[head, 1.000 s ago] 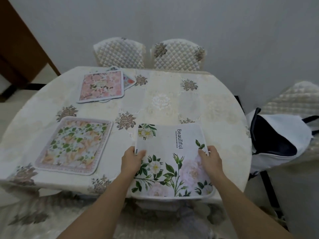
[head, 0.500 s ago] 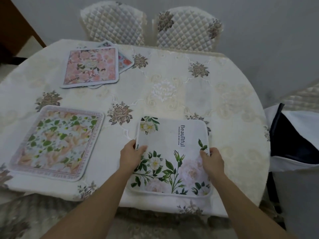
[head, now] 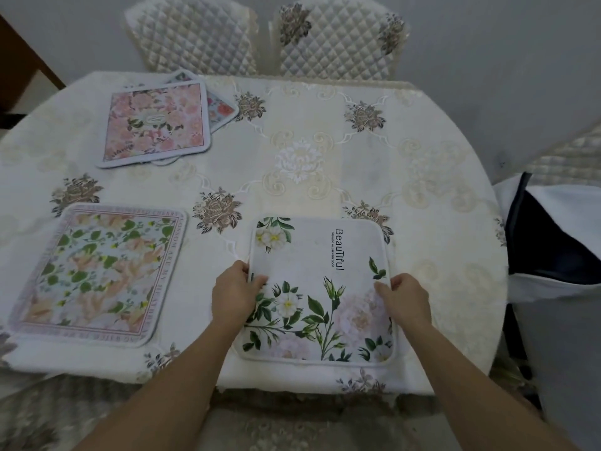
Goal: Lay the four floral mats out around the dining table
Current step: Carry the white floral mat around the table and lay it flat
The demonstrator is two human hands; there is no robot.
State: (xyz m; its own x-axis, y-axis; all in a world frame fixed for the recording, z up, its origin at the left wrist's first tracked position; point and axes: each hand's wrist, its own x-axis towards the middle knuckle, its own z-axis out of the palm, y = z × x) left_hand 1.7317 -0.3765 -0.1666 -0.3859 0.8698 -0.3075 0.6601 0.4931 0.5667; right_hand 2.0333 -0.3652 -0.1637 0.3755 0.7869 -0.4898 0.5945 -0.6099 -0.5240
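Both hands on the white mat [head: 320, 288] at the bench's [head: 325, 151] near edge: left hand [head: 235, 292] pinching its left side, right hand [head: 405, 301] clasping the right. Green-leaf mat [head: 97, 275] lies left; pink mat [head: 156, 123] far-left, apparently overlapping another.

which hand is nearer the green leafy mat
Left. The left hand grips the white mat's left edge, on the side facing the green leafy mat; the right hand is on its far edge.
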